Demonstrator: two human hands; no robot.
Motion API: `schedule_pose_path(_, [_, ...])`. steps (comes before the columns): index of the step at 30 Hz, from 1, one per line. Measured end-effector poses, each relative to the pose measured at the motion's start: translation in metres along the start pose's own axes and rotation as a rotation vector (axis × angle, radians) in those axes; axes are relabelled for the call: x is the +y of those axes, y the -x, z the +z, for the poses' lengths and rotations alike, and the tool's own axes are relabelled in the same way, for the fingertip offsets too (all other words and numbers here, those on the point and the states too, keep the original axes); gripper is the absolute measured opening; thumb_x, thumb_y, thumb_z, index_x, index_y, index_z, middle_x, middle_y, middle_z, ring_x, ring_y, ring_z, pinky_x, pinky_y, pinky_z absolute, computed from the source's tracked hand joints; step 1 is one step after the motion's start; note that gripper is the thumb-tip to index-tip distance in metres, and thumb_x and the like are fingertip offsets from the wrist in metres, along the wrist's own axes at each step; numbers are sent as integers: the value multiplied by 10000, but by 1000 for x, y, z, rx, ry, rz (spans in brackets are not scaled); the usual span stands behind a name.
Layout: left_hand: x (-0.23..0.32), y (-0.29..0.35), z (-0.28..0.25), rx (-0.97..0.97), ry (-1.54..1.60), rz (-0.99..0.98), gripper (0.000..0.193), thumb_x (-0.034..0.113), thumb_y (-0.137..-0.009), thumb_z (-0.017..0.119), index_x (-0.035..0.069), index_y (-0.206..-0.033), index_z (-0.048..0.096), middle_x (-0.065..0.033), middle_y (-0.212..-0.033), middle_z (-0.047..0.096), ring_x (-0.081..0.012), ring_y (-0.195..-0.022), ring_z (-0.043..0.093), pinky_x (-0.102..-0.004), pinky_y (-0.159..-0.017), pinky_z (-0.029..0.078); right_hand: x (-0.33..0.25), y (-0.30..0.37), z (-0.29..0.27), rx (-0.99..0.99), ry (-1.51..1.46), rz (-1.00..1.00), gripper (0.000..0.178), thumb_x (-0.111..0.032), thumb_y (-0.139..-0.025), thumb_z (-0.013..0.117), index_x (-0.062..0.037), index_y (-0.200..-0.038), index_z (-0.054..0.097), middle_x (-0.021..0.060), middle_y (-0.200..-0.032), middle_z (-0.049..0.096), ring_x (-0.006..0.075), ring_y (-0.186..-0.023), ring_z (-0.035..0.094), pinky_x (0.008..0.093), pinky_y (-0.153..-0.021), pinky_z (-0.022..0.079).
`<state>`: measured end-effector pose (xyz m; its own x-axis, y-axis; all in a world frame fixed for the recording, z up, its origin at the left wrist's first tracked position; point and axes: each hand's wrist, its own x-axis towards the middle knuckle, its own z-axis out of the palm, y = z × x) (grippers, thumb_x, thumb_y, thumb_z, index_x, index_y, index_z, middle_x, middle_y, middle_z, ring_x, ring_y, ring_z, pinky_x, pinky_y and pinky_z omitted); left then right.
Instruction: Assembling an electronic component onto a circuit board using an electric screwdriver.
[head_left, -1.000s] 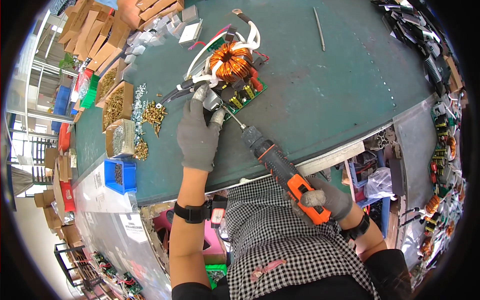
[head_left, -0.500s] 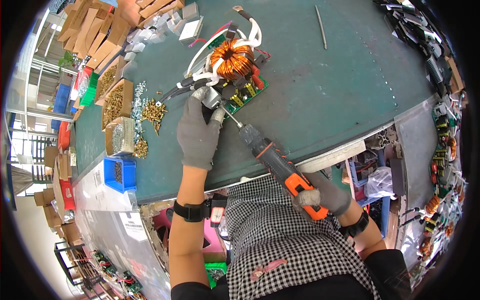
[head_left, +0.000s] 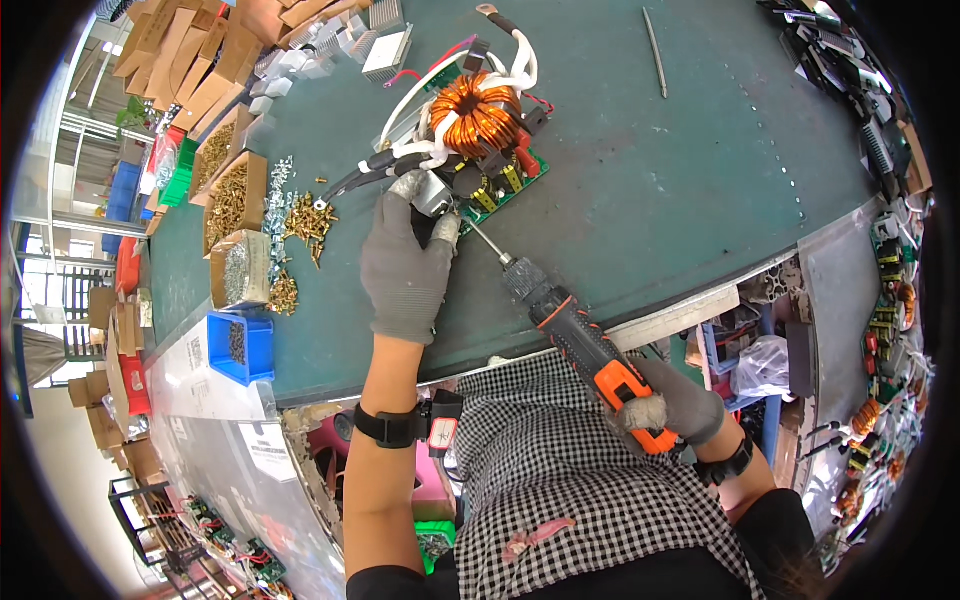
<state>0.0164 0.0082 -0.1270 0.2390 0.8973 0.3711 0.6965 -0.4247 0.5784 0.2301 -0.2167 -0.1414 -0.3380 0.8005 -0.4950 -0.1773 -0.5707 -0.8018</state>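
My gloved left hand (head_left: 408, 265) grips a small silver metal block (head_left: 432, 194) at the near left edge of a green circuit board (head_left: 512, 196). On that board sit a large copper-wound coil (head_left: 475, 113), thick white and black cables and small yellow and red parts. My gloved right hand (head_left: 672, 398) is wrapped round the handle of an orange and black power screwdriver (head_left: 580, 345). Its long bit (head_left: 487, 240) slants up and left, with the tip close to the metal block beside my left thumb. Whether the tip sits in a screw is too small to tell.
Brass screws (head_left: 310, 222) and silver screws (head_left: 278, 195) lie loose left of the board. Beyond them stand cardboard boxes of screws (head_left: 228, 205) and a blue bin (head_left: 240, 348). Heatsinks (head_left: 388, 55) lie at the far left, a metal rod (head_left: 655, 52) at the far right.
The board, both hands and the screwdriver appear shifted slightly right in the picture, along with some of the table's things. The grip of both hands stays the same.
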Motion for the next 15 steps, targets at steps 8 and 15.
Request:
schedule_pose_path(8, [2,-1,-1,13,-60,55,432,77,-788,712,70,-1181,533,-83,-956,677,-167,-848,666,-296,-729,516,-7,-6,-1,-36,2,50,617,-435,-732,775,23,-1072,539,41,-828,611,126,-724,577,283,-650,499])
schedule_pose_path(15, [4,0,-2,-3,-18,22,441,79,-786,716,73,-1185,529,-84,-952,677,-173,-851,669,-300,-738,516,1,-6,3,-4,-30,0,607,-416,-729,780,30,-1064,539,49,-812,613,130,-713,584,280,-646,502])
